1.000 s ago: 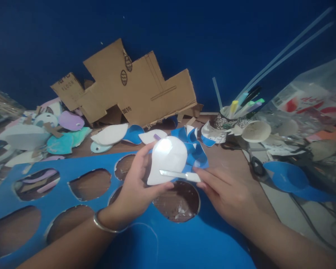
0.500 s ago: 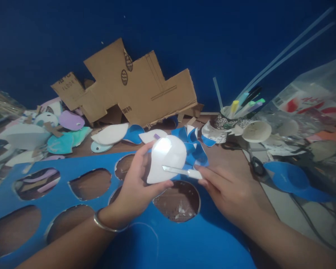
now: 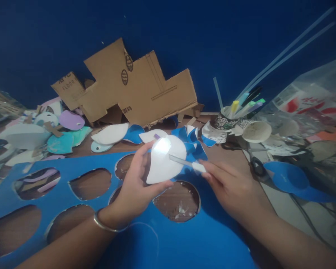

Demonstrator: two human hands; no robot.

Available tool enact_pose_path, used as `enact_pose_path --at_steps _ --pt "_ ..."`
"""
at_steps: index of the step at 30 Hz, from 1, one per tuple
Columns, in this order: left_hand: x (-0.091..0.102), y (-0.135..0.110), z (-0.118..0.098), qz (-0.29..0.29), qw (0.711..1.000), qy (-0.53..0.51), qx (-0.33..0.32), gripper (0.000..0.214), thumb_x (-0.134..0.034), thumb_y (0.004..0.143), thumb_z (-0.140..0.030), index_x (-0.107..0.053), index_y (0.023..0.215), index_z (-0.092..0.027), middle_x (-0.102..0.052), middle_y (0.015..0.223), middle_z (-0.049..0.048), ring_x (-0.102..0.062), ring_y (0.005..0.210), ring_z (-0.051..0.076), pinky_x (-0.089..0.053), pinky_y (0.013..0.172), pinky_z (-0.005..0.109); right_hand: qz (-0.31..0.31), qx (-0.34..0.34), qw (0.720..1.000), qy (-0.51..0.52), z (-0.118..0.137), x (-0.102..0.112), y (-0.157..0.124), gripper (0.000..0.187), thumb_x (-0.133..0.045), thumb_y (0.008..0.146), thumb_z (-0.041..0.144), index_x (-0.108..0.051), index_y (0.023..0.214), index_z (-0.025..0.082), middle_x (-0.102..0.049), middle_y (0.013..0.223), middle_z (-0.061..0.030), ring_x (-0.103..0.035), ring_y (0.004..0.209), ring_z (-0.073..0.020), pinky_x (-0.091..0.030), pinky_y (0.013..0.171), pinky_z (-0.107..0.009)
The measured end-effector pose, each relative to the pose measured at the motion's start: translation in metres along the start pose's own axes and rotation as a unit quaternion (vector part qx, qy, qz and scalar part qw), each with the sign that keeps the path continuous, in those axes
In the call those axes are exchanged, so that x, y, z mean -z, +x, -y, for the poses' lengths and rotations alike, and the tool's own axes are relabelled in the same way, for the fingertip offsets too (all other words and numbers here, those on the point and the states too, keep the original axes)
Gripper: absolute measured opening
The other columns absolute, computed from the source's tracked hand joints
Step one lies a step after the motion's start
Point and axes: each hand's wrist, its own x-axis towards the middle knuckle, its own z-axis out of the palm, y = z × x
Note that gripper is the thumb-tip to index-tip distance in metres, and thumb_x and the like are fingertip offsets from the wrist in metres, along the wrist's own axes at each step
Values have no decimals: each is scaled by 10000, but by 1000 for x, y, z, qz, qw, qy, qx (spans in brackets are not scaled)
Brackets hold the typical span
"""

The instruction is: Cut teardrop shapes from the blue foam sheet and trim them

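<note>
My left hand (image 3: pixel 140 179) is closed on a white leaf-shaped cutout (image 3: pixel 168 164), thumb along its lower edge and fingers at its left side. A bright glare sits on the cutout's upper part. In my right hand (image 3: pixel 229 183) is a utility knife (image 3: pixel 198 167) with a white handle, its blade lying across the right part of the cutout's face. Whether the blade touches the surface I cannot tell. Below both hands spreads a blue sheet (image 3: pixel 190 243) with several rounded holes cut through it, the brown tabletop showing in them.
Folded cardboard (image 3: pixel 156 89) leans at the back against a dark blue wall. Finished-looking foam fish shapes (image 3: pixel 71 120) pile up at the left. A patterned cup (image 3: pixel 222 122) of markers, scissors (image 3: pixel 258 165), a blue scrap (image 3: pixel 289 175) and plastic bags (image 3: pixel 319 93) lie to the right.
My right hand has shifted slightly up and right, and the knife blade now lies higher and more tilted over the white cutout. My left hand and the cutout have hardly moved.
</note>
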Motion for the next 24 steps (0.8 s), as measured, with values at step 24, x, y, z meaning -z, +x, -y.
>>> enact_pose_path --at_steps 24 --pt "-1 0 1 11 1000 -2 -20 807 -756 673 -189 -341 1351 -330 -445 1386 49 -414 1279 281 -394 1046 441 2 54 997 58 5 -4 -4 228 -509 891 189 -646 1043 90 -683 897 -104 -612 776 -191 -492 651 -306"
